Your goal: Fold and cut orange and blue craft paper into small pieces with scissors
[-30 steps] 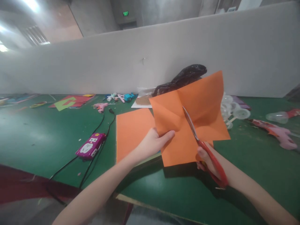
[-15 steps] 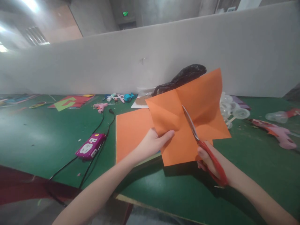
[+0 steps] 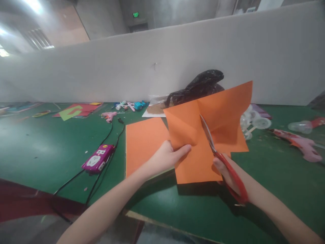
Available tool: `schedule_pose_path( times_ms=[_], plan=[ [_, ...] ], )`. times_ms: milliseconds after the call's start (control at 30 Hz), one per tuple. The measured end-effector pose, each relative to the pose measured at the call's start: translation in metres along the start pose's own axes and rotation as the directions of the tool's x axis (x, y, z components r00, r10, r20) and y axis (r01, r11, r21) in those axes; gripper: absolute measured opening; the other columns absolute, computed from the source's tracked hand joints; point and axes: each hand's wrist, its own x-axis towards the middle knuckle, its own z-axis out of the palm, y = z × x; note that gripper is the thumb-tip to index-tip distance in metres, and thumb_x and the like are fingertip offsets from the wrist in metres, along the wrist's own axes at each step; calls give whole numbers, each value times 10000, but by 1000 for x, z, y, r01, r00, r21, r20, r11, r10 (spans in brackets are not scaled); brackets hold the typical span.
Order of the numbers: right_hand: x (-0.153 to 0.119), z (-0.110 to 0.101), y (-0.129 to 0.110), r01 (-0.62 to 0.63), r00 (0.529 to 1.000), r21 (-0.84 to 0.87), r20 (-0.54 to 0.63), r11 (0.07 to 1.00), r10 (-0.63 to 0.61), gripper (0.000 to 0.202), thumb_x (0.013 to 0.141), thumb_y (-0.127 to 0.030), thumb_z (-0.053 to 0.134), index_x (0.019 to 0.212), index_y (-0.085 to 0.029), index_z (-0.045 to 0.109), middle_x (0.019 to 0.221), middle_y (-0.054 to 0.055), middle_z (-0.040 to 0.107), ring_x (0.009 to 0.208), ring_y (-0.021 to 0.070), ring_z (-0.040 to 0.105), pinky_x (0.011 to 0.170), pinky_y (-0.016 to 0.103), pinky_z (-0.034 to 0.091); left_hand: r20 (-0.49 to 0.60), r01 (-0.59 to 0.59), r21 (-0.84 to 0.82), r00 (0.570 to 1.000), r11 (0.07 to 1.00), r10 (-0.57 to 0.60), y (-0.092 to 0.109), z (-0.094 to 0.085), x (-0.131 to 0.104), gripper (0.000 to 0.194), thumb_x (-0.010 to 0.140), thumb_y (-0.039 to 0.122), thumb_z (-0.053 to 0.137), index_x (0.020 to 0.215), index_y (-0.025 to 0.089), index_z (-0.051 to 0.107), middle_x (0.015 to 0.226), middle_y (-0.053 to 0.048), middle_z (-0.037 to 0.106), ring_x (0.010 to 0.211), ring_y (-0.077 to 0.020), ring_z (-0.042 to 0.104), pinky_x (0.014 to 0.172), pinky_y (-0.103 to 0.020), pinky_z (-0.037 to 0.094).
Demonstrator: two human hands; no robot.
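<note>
My left hand pinches an orange sheet of paper by its left part, thumb on top and the other fingers hidden underneath. The sheet is creased and held up off the table. Red-handled scissors are in my right hand, with the fingers wrapped round the handles. Their blades lie in a cut that runs into the sheet from its lower right edge, and the upper blade shows on top of the paper. Behind my left hand, more orange paper lies flat on the table.
On the green table lie a purple power strip with black cords, a pink glue gun and another glue gun at right. Clear plastic cups and a black plastic bag sit near the white partition.
The orange sheet has shifted a little to the right, and its right flap tilts differently. Both hands and the scissors have moved slightly right with it.
</note>
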Motion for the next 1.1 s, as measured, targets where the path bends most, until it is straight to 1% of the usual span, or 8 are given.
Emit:
schedule_pose_path(
  times_ms=[100,267,367,467,600,767,1000,1100],
  plan=[
    [0,3,-3,-100,995,66,35,993,98,540,832,-807,460,771,-270,465,478,-50,503,433,176,526,470,313,478,-6,-8,37,1000,999,8,1,0,0,477,885,523,651,1202,169,693,1209,-95,728,1116,-276,677,943,-358,543],
    [-2,3,-10,-180,984,96,29,979,178,545,811,-803,497,764,-261,460,464,-55,501,404,162,532,439,283,438,19,-20,31,1000,999,19,2,0,-1,416,903,501,637,1138,170,724,1230,-92,722,1135,-274,670,956,-364,541],
    [-2,1,-9,-134,991,70,37,989,131,562,806,-821,480,758,-262,449,488,-47,511,420,169,542,445,295,449,18,-18,-3,1000,1000,18,2,0,-1,415,895,490,655,1167,182,717,1307,-92,687,1160,-275,661,968,-368,542],
    [0,-1,-7,-3,1000,9,3,1000,3,566,819,-824,453,756,-261,472,577,-15,553,503,194,571,486,329,484,17,-16,-10,1000,1000,16,1,0,-2,426,889,492,665,1186,191,712,1339,-85,670,1188,-280,649,989,-374,536],
    [1,-2,-4,145,988,-39,-41,989,-147,490,875,-742,474,797,-262,533,661,22,591,687,246,636,615,363,540,38,-14,-8,999,1000,14,3,0,-3,452,883,512,665,1204,197,706,1379,-80,644,1212,-286,637,1012,-376,526],
    [1,1,3,127,990,-20,-60,992,-128,427,920,-667,459,818,-274,590,629,14,571,711,253,651,633,358,554,30,-6,9,1000,1000,5,4,0,-3,465,880,520,663,1203,187,701,1339,-91,670,1194,-285,648,992,-368,533],
    [4,3,8,61,993,-11,-99,998,-61,494,879,-741,457,806,-277,606,644,37,597,711,282,659,585,381,550,36,1,22,999,1000,-2,4,1,-3,453,883,531,654,1180,191,703,1281,-88,702,1169,-285,662,954,-362,550],
    [3,3,4,93,991,-21,-95,995,-94,488,893,-731,452,786,-273,582,625,35,585,701,281,656,578,378,544,39,7,17,999,1000,-8,4,1,-3,462,885,525,656,1205,194,692,1295,-91,695,1170,-283,663,938,-353,559]
  ],
)
